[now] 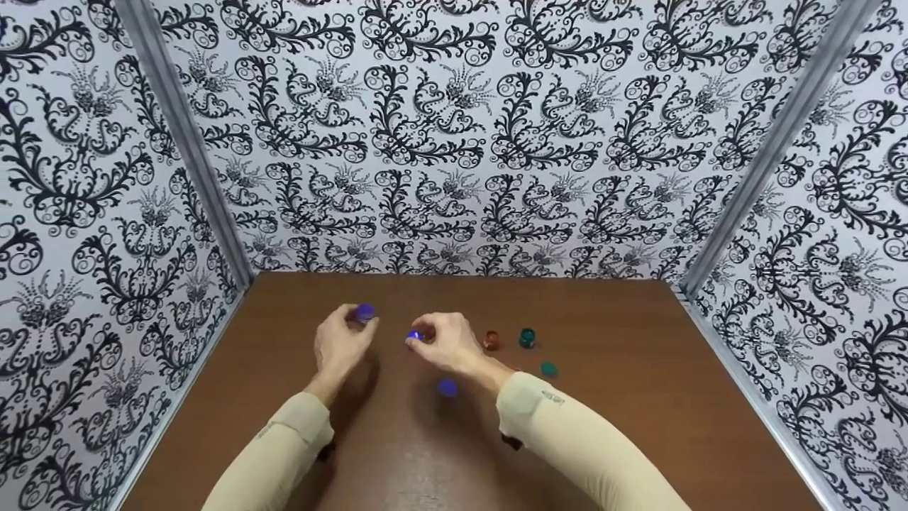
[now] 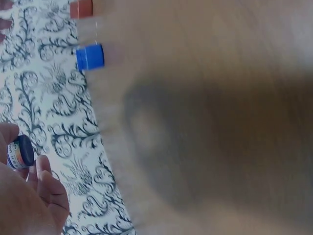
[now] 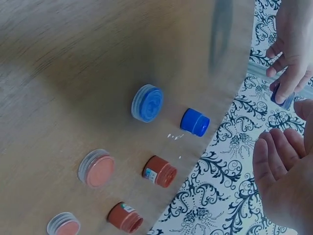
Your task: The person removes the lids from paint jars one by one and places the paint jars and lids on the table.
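My left hand [image 1: 345,339] grips a small paint jar [image 2: 20,152] with a dark purple-blue lid and a printed label, held above the table at the left. My right hand [image 1: 447,341] hovers over the table with bent, relaxed fingers. In the head view its fingertips overlap an uncapped blue paint jar [image 3: 194,122]. The right wrist view shows that jar standing on the table, apart from the hand, with nothing between finger and thumb. A round blue lid [image 1: 447,387] lies nearer to me, below the right forearm.
To the right of my right hand stand an orange paint jar [image 1: 491,341] and a teal one [image 1: 527,338]. A teal lid [image 1: 548,369] lies before them; an orange lid [image 3: 98,169] shows in the right wrist view. Patterned walls [image 1: 454,142] enclose the brown table [image 1: 610,426].
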The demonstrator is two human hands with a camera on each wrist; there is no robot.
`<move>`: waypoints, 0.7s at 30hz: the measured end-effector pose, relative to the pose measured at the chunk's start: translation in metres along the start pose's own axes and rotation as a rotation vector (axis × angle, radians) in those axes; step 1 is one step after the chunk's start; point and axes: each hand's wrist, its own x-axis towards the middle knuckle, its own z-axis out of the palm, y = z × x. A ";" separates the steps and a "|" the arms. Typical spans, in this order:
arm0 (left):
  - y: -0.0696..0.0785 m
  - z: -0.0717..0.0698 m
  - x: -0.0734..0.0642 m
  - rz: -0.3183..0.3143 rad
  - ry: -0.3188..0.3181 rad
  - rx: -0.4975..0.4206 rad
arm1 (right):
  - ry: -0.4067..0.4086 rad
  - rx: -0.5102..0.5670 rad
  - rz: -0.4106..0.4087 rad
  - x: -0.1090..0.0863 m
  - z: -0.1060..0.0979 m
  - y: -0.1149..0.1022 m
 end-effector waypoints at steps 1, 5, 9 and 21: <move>0.002 0.002 -0.002 0.013 0.003 -0.003 | -0.004 0.006 -0.005 0.001 0.000 -0.001; 0.006 0.007 -0.009 0.063 0.027 -0.010 | -0.013 0.035 -0.029 0.005 -0.002 -0.004; 0.011 0.011 -0.017 0.098 0.023 -0.026 | -0.017 0.034 -0.019 0.008 -0.006 -0.008; 0.024 0.029 -0.042 0.128 -0.007 -0.103 | -0.046 0.026 0.035 0.010 -0.008 -0.016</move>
